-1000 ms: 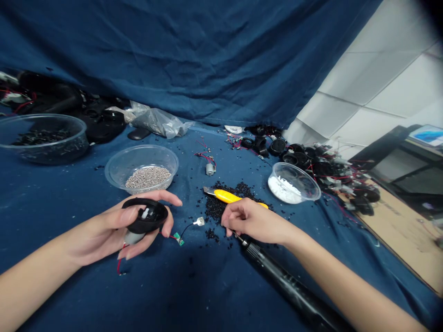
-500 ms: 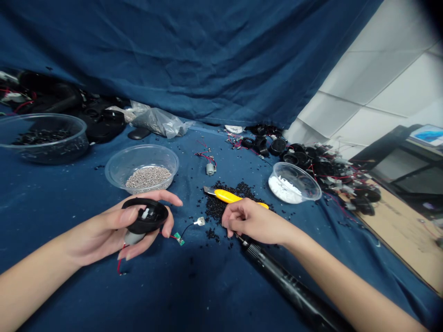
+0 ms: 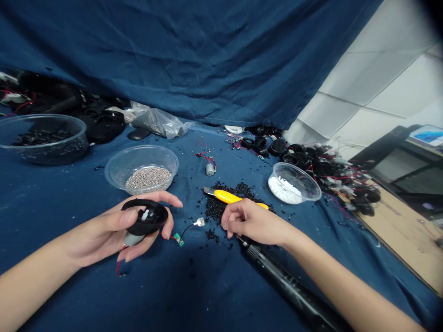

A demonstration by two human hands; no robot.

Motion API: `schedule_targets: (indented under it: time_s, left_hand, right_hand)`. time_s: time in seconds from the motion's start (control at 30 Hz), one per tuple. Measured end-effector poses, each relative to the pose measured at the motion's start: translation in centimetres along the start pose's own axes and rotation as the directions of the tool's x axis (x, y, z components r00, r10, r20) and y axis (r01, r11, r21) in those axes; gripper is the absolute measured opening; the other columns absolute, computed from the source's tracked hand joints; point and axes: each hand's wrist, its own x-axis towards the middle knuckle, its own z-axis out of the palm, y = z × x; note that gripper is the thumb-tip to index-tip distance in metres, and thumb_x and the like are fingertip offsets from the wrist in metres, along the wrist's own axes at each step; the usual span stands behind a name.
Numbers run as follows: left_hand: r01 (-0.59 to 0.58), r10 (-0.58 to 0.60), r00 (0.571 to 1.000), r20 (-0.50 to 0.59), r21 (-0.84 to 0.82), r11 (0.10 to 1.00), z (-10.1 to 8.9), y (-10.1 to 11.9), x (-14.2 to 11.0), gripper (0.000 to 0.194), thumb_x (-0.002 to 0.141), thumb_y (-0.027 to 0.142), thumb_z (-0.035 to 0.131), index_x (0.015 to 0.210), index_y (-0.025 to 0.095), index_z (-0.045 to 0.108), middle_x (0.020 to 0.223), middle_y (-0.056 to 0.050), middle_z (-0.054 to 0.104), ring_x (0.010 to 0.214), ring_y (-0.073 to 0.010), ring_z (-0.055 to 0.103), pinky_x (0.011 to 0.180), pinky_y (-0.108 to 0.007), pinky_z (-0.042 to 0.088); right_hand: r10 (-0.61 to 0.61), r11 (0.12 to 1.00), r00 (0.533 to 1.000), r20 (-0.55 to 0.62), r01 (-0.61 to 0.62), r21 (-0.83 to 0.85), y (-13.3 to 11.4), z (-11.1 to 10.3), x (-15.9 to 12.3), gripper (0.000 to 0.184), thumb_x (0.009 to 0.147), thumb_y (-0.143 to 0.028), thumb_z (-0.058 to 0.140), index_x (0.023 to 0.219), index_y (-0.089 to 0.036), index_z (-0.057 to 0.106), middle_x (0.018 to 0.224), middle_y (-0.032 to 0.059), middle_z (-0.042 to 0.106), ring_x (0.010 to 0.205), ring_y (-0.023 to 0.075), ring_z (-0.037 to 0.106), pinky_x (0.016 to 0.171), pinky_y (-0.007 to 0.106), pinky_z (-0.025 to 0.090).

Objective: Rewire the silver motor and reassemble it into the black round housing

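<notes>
My left hand (image 3: pixel 100 235) cradles a round black plastic shell (image 3: pixel 145 216), with a small silver motor (image 3: pixel 133 239) showing beneath it. A red wire hangs below the hand, and a small green circuit board (image 3: pixel 178 240) lies just right of it, wired to a metal tab (image 3: pixel 199 222). My right hand (image 3: pixel 252 221) is curled, its fingers closed, beside a heap of black pellets (image 3: pixel 216 206) and a yellow utility knife (image 3: pixel 228 197). The tip of a long black tool (image 3: pixel 287 281) disappears under that palm, so I cannot tell whether they touch.
A clear bowl of grey granules (image 3: pixel 141 153) stands beyond my left hand, and a clear bowl of white material (image 3: pixel 306 182) sits to the right. A larger bowl of black parts (image 3: pixel 44 121) is at far left. Black shells with red wires (image 3: pixel 311 161) are heaped at back right.
</notes>
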Motion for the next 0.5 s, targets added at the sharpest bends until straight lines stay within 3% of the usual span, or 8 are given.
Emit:
schedule_targets:
  time_s: [0.13,0.5]
  left_hand:
    - [0.028,-0.02,0.999,0.045,-0.192,0.981,-0.06,-0.01,0.06,0.051,0.087,0.056,0.061,0.13,0.029,0.056,0.098,-0.002,0.065,0.05,-0.003,0.049,0.045,-0.012,0.035]
    - [0.032,-0.022,0.999,0.05,-0.204,0.978,-0.03,-0.05,-0.02,0.051,0.087,0.054,0.061,0.13,0.028,0.056,0.098,-0.002,0.065,0.051,-0.0028,0.05,0.046,-0.013,0.037]
  right_hand:
    - [0.001,1.0,1.0,0.004,-0.001,0.004,-0.07,-0.04,-0.1,0.009,0.076,-0.013,0.055,0.079,-0.017,0.063,0.069,0.0006,0.069,0.062,0.0131,0.057,0.057,0.023,0.041]
    - [-0.014,1.0,1.0,0.017,0.014,0.012,-0.18,-0.23,-0.22,0.007,0.077,-0.014,0.056,0.078,-0.016,0.063,0.071,0.0012,0.069,0.063,0.0127,0.056,0.059,0.023,0.042]
